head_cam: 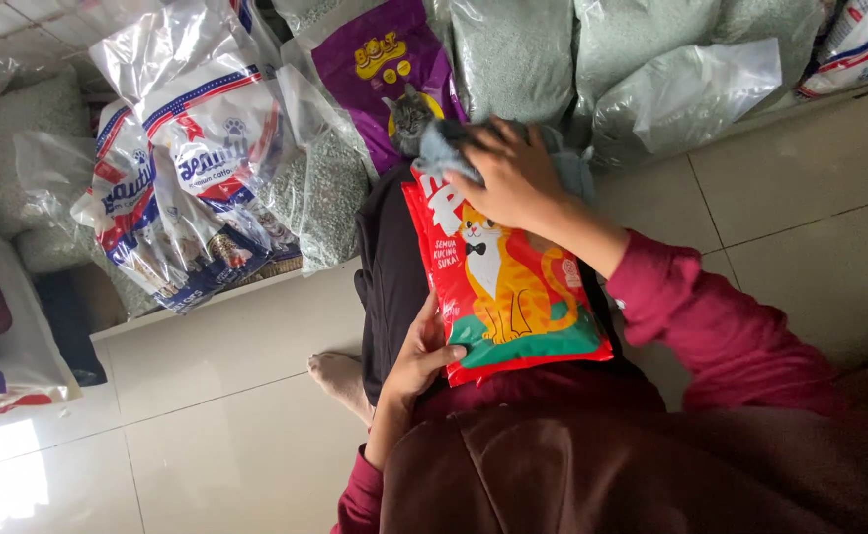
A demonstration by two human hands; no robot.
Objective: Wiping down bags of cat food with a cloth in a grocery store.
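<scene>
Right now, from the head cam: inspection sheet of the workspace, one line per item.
Surface: pale tiled floor; the person sits on it, one bare foot showing.
Job's things: red pet food bag with an orange cat picture, lying on the lap; grey-blue cloth at its top end.
Clutter: purple cat food bag, red-white-blue printed bags, clear bags of greenish pellets, piled along the far edge.
Grippers: left hand grips the red bag's lower edge; right hand presses the cloth onto the bag's top.
Cables: nothing seen.
Surroundings: white ledge under the pile; sunlit patch at lower left.
</scene>
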